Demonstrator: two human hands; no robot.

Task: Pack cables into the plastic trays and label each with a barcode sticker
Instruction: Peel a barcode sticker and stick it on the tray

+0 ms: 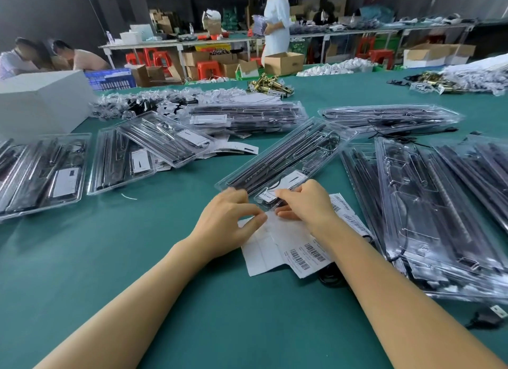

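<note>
White barcode sheet (277,247) lies partly hidden beneath both hands; left hand (225,217) pinches its edge, right hand (305,203) fingertips hidden, grip unclear, beside clear tray (286,157).

We note a wide bench (170,308) covered in teal-green cloth. Behind it the walls (55,14) are dark grey and dim. A long metal-framed worktable (247,40) runs along the far side, with red plastic stools (206,67) and open cardboard boxes (284,62) on the floor below. A blue crate (110,78) stands at left.
</note>
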